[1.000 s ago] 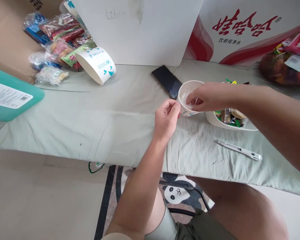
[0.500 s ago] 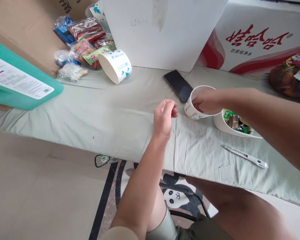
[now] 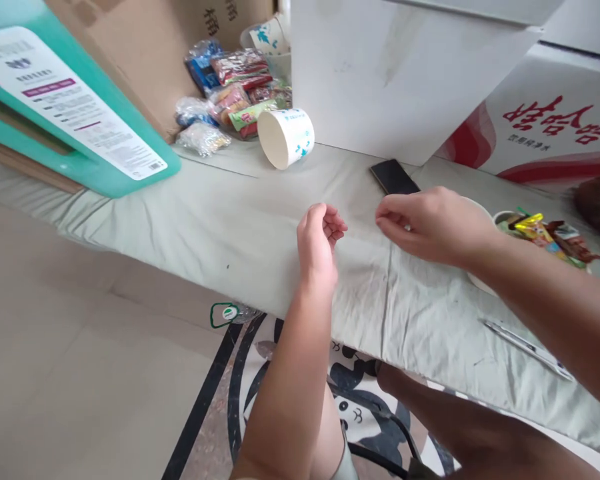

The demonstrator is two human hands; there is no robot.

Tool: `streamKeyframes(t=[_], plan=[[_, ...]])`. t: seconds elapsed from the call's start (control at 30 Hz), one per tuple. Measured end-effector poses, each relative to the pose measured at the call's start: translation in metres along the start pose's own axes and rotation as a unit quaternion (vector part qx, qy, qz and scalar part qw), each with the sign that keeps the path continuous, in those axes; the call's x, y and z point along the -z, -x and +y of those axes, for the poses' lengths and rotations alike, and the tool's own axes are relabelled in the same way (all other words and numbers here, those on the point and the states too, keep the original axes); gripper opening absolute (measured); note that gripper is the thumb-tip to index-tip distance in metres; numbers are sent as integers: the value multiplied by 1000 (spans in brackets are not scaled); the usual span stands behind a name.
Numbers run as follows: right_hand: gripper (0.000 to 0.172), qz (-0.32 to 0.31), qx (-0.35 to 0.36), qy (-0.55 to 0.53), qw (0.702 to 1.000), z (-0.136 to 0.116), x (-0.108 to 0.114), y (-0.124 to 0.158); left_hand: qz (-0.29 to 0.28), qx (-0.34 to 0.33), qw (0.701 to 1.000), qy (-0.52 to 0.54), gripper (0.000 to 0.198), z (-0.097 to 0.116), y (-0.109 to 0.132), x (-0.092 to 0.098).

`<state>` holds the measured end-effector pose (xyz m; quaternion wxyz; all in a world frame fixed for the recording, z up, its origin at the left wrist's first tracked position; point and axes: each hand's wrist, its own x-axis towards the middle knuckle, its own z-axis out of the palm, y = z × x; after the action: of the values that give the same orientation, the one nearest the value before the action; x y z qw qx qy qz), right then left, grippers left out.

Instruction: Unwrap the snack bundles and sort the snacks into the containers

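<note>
Above the cloth-covered table, my left hand [image 3: 320, 245] is loosely curved, its fingers apart and nothing visible in them. To its right, my right hand [image 3: 433, 225] has its fingertips drawn together, and a tiny pale spot shows between them that I cannot make out. Behind the right hand a white paper cup [image 3: 481, 208] is mostly hidden. Beside that cup stands a white tub [image 3: 484, 285] with wrapped snacks [image 3: 545, 237] in it, partly covered by my forearm. A black phone [image 3: 394, 177] lies just beyond my right fingers.
A paper cup [image 3: 287, 139] lies tipped near a pile of wrapped snacks [image 3: 240, 87]. A green jug [image 3: 95, 133] stands at left, a white box [image 3: 360, 80] and a red-and-white carton [image 3: 530, 133] at the back. A utility knife [image 3: 527, 348] lies near the front edge.
My right hand has come out of the paper cup and moved left toward my left hand. The left fingers have loosened from a closed curl. The view has shifted left.
</note>
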<state>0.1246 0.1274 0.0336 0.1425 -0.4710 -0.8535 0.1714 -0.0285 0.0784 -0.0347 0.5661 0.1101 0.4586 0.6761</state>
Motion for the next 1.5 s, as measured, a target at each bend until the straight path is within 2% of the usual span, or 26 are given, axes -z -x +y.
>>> streamKeyframes(t=[0.1, 0.2, 0.33, 0.43, 0.5, 0.53, 0.57, 0.63, 0.7, 0.73, 0.8, 0.93, 1.07, 1.13, 1.23, 1.3, 1.4, 1.5], plan=[[12, -60, 69, 43, 995, -22, -34, -27, 77, 7, 996, 47, 20, 20, -4, 18], [17, -65, 109, -24, 992, -43, -73, -50, 117, -19, 989, 83, 20, 33, -12, 34], [20, -31, 118, -123, 985, -65, -118, -83, 142, -65, 985, 73, 19, 32, -28, 54], [19, 17, 94, -164, 982, -78, -134, -110, 138, -107, 985, -1, 16, 37, -45, 73], [18, 26, 102, -172, 979, -86, -136, -130, 112, -189, 966, -135, 15, 55, -61, 87], [19, 25, 117, -168, 979, -89, -135, -140, 104, -265, 930, -232, 11, 68, -72, 95], [20, 26, 136, -156, 978, -92, -134, -151, 94, -337, 879, -325, 6, 85, -85, 102], [23, 36, 174, -113, 978, -97, -130, -176, 116, -430, 774, -450, 4, 120, -118, 113], [25, 57, 182, -47, 980, -102, -126, -205, 128, -451, 699, -540, 11, 149, -155, 119], [27, 63, 168, -12, 984, -106, -124, -220, 108, -442, 673, -583, 20, 160, -173, 121], [31, 61, 118, 46, 990, -112, -118, -250, 82, -426, 642, -632, 33, 172, -206, 122], [36, 44, 98, 78, 991, -126, -107, -297, 105, -402, 631, -655, 54, 171, -247, 120], [43, 42, 52, 69, 995, -136, -103, -334, 166, -367, 638, -656, 73, 160, -263, 121], [55, 42, 6, 60, 997, -137, -103, -353, 181, -350, 636, -664, 77, 157, -266, 122], [70, 43, -57, 45, 996, -134, -103, -380, 178, -344, 627, -676, 71, 156, -265, 123], [74, 28, -75, 40, 996, -127, -105, -392, 172, -346, 626, -678, 61, 158, -262, 122], [75, -23, -67, 46, 996, -116, -111, -399, 152, -343, 633, -677, 50, 161, -257, 122], [80, -68, -24, 64, 995, -106, -117, -400, 141, -341, 645, -669, 47, 164, -253, 121]])
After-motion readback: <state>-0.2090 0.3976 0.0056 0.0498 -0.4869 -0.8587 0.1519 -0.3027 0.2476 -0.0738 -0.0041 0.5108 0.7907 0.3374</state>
